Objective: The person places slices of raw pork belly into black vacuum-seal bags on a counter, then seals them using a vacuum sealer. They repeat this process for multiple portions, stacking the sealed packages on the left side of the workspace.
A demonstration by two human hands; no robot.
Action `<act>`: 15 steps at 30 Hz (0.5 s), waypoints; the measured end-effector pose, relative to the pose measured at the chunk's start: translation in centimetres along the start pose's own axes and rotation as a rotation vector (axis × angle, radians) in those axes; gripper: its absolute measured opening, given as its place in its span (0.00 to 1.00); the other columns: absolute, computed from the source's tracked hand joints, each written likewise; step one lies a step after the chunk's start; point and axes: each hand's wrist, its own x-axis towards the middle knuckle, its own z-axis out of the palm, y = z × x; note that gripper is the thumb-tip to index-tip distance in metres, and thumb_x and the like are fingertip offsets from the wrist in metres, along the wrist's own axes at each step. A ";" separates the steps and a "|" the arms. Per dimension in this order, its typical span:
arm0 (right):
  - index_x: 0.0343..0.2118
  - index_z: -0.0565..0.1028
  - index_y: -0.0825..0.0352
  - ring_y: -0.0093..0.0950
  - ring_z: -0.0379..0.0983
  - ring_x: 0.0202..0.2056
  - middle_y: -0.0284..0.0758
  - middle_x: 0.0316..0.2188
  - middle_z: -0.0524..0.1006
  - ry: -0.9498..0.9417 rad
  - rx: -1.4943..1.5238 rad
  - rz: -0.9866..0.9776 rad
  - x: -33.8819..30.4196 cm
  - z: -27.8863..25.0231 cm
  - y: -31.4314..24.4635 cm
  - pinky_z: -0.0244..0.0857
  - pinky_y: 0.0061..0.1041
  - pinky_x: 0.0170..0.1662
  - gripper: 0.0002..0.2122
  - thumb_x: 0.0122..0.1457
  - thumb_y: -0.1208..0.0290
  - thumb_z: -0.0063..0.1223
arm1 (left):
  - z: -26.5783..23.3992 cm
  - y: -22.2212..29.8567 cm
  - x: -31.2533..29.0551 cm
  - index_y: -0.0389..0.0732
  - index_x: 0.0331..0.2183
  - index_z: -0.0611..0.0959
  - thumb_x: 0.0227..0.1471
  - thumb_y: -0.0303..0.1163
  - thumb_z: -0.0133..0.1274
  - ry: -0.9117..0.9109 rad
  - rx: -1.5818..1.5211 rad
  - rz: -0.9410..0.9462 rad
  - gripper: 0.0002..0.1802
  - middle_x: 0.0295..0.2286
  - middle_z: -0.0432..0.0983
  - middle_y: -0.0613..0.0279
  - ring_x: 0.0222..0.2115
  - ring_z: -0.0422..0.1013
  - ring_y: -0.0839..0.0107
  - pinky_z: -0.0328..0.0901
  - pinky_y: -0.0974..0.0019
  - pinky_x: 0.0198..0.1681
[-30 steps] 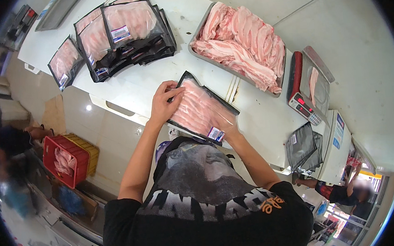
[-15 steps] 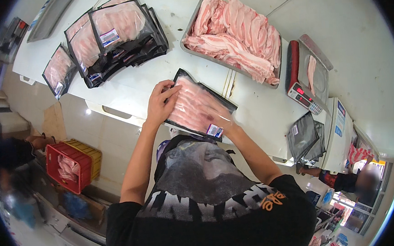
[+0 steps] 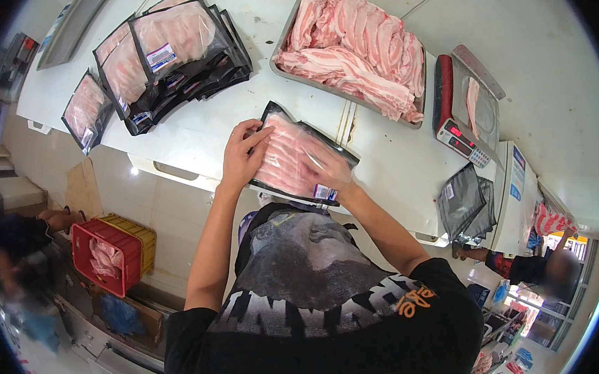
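One printed label (image 3: 325,193) on meat pouch (image 3: 281,162), left hand (image 3: 243,153) pinching edge, right hand's (image 3: 330,167) grip unclear

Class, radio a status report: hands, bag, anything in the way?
Left hand touching bag, left edge; right hand at its right, apparently inside. Meat slices in bag. Tray beyond, not in the way.

The surface (image 3: 263,68) is smooth, with a faint gloss. At its near edge, the pouch (image 3: 284,162) is shiny, wrinkled clear plastic bordered in black; the packs (image 3: 174,39) toward the left end share that gloss. Along the far edge, the tray (image 3: 342,96) looks like dull metal. Near the right end, the scale (image 3: 443,100) is partly smooth red plastic.
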 end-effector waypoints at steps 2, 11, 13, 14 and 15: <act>0.48 0.82 0.66 0.42 0.77 0.58 0.42 0.55 0.79 -0.036 0.053 0.127 -0.5 -0.1 -0.7 0.76 0.35 0.56 0.16 0.56 0.70 0.65 | 0.0 0.1 -0.2 0.46 0.48 0.90 0.57 0.22 0.57 -0.030 0.012 -0.010 0.19 0.50 0.77 0.55 0.48 0.74 0.60 0.69 0.62 0.52; 0.61 0.76 0.61 0.43 0.63 0.69 0.43 0.64 0.72 -0.231 0.260 0.186 -1.2 -1.5 -0.3 0.54 0.45 0.73 0.20 0.66 0.70 0.53 | -0.2 0.3 0.2 0.50 0.50 0.89 0.52 0.17 0.49 -0.162 0.168 0.124 0.27 0.55 0.75 0.54 0.55 0.69 0.53 0.64 0.55 0.59; 0.62 0.75 0.60 0.43 0.63 0.69 0.43 0.65 0.71 -0.246 0.272 0.185 -1.6 -1.1 0.3 0.53 0.46 0.73 0.21 0.66 0.69 0.53 | -0.3 0.5 0.4 0.49 0.49 0.89 0.51 0.17 0.49 -0.155 0.169 0.128 0.28 0.55 0.75 0.54 0.55 0.70 0.52 0.64 0.54 0.59; 0.63 0.75 0.60 0.43 0.62 0.69 0.43 0.66 0.71 -0.257 0.278 0.179 -2.0 -0.9 0.7 0.52 0.45 0.74 0.21 0.66 0.68 0.52 | -0.2 0.5 0.4 0.49 0.49 0.89 0.50 0.17 0.49 -0.148 0.167 0.137 0.28 0.54 0.75 0.53 0.54 0.70 0.51 0.64 0.53 0.58; 0.63 0.74 0.60 0.42 0.62 0.69 0.43 0.66 0.71 -0.269 0.284 0.170 -2.0 -0.8 0.9 0.52 0.45 0.74 0.21 0.66 0.68 0.52 | -0.2 0.5 0.4 0.48 0.48 0.89 0.48 0.17 0.49 -0.137 0.165 0.145 0.28 0.54 0.75 0.53 0.53 0.70 0.50 0.64 0.52 0.58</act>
